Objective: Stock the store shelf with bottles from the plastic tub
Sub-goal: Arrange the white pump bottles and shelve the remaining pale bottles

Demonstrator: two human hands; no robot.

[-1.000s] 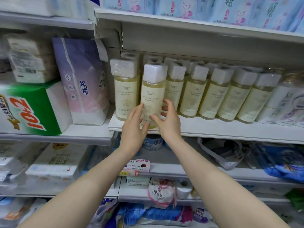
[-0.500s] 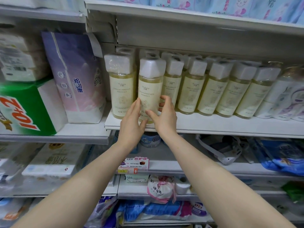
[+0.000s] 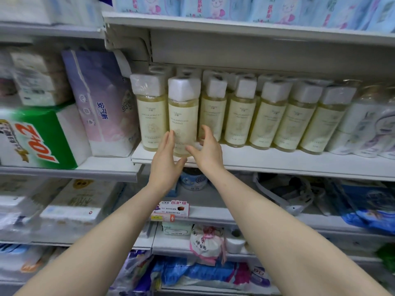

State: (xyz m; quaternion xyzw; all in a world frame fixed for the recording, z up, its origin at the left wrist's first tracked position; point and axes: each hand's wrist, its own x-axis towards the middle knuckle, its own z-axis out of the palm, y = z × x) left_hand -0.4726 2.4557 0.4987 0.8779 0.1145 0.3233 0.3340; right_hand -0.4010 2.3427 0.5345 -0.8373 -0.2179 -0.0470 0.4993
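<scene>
Reference item: the front bottle (image 3: pixel 182 118), pale yellow, white cap. It stands upright on the shelf (image 3: pixel 277 165), its base close behind the shelf's front edge and slightly forward of the row of matching bottles (image 3: pixel 265 122) to its right.

My left hand (image 3: pixel 168 159) is at the bottle's lower left, fingers straight and together, fingertips against its side. My right hand (image 3: pixel 206 150) is at its lower right, spread wide: fingers curved with a visible gap to the bottle, thumb pointing at the base.

Change from half a second ago: my right fingers were wrapped round the bottle's right side and have now come off it. The left hand is unchanged. A purple pack (image 3: pixel 100 107) stands well left of the bottle.
</scene>
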